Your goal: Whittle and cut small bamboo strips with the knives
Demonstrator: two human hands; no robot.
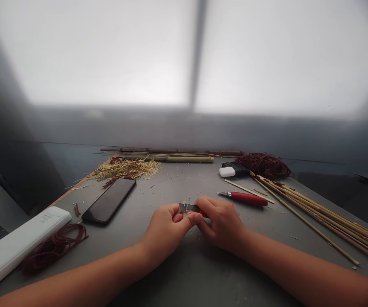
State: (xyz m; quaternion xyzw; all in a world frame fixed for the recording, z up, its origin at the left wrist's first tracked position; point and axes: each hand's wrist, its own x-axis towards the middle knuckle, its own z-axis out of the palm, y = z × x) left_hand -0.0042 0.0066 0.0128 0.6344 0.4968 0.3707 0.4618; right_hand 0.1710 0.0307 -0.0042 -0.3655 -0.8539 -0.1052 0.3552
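Fingertips of the left hand (164,226) and right hand (225,221) nearly meet in the head view, above the near middle of the tabletop (171,181). Between them is a small dark piece (192,208), its long axis running roughly sideways from one hand to the other, so that neither hand is clearly nearer. The left grip is closed, thumb and fingers pinching around the left end; the right grip is closed around the right end. A little red shows by the right fingers, but whether it belongs to a handle I cannot tell, and the fingers hide where the held parts join. Just beyond and to the right of the right hand lies a red knife (247,198), blade pointing left, with a flat pale strip (250,191) behind it. Farther right, a bundle of thin sticks (318,206) slants back towards a heap of dark red cord (265,165). To the left of the left hand lie a phone (110,201), a loose coil of cord (56,247) and a long white device (20,245). Pale shavings (135,169) are piled beyond the phone, near a thick cane (190,159) lying crosswise at the back.
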